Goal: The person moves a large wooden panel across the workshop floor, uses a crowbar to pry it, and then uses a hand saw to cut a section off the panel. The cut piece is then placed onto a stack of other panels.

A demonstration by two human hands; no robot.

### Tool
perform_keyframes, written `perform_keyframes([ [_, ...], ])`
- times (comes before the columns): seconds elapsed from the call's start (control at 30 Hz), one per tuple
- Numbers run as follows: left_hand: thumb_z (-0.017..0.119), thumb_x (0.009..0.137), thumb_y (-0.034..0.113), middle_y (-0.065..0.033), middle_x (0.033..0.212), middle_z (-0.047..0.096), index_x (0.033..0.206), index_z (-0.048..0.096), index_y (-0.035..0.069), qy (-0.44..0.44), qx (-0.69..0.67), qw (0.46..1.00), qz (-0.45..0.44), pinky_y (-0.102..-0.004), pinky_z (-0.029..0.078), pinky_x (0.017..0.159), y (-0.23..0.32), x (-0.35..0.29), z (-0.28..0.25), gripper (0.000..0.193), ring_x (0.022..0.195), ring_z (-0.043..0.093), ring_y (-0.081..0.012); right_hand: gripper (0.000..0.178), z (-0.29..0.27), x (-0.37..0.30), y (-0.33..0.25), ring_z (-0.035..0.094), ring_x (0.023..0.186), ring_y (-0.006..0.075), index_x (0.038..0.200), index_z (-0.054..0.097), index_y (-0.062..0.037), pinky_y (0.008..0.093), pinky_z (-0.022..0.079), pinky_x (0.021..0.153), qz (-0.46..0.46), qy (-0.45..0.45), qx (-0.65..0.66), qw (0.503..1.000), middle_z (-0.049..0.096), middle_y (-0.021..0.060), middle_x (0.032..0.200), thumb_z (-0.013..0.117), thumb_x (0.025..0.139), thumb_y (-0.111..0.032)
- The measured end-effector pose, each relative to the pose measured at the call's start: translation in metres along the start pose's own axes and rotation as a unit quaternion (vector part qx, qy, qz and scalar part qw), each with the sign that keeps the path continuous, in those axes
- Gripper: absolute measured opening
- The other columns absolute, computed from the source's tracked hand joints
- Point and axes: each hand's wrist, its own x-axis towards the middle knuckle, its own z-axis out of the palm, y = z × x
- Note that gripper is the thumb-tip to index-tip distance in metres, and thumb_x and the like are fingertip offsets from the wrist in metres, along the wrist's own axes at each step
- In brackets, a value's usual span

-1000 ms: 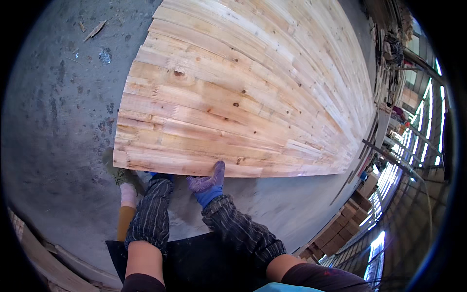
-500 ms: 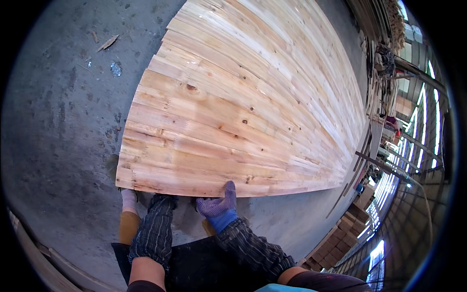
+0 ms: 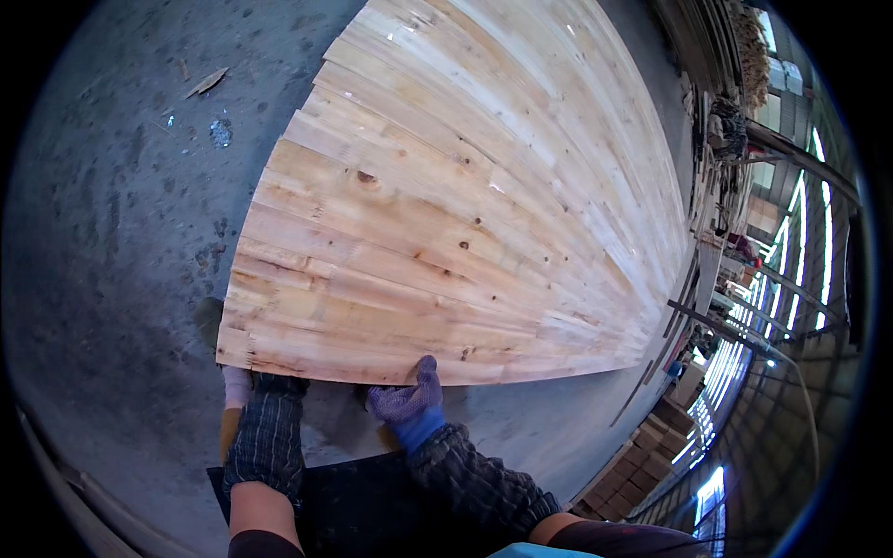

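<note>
A broad wooden panel (image 3: 409, 242) made of glued pale boards with knots and uneven left ends spreads out in front of me. My right hand (image 3: 411, 402), in a purple and blue work glove, grips its near edge with the thumb on top and the fingers curled at and below the rim. My left arm, in a dark striped sleeve (image 3: 267, 428), reaches under the panel's near left corner. The panel covers my left hand, so its fingers are hidden.
Grey concrete floor (image 3: 112, 232) lies left of the panel, with a wood splinter (image 3: 206, 82) on it. Stacked wooden blocks (image 3: 633, 465) stand at lower right. Long timber (image 3: 702, 56) is piled at far right, and boards (image 3: 121, 511) lie at lower left.
My left arm has shifted left and further in, and the left hand has gone out of sight beneath the panel. My right hand keeps its grip on the edge, slightly further left.
</note>
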Motion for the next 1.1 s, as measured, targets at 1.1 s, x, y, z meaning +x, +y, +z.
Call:
perform_keyframes([
  [1.1,0.038,0.090,0.011,-0.0130,0.119,0.049,0.124,0.043,0.004,-0.043,-0.788,0.594,-0.157,-0.0361,0.042,0.089,-0.025,-0.076,0.054,0.035,0.105,0.049,-0.0233,0.058,-0.006,0.017,0.004,0.044,0.113,0.0299,0.126,0.039,-0.0048,0.0436,0.036,0.097,-0.059,0.003,-0.080,0.995,0.046,0.0112,0.125,0.054,0.083,-0.041],
])
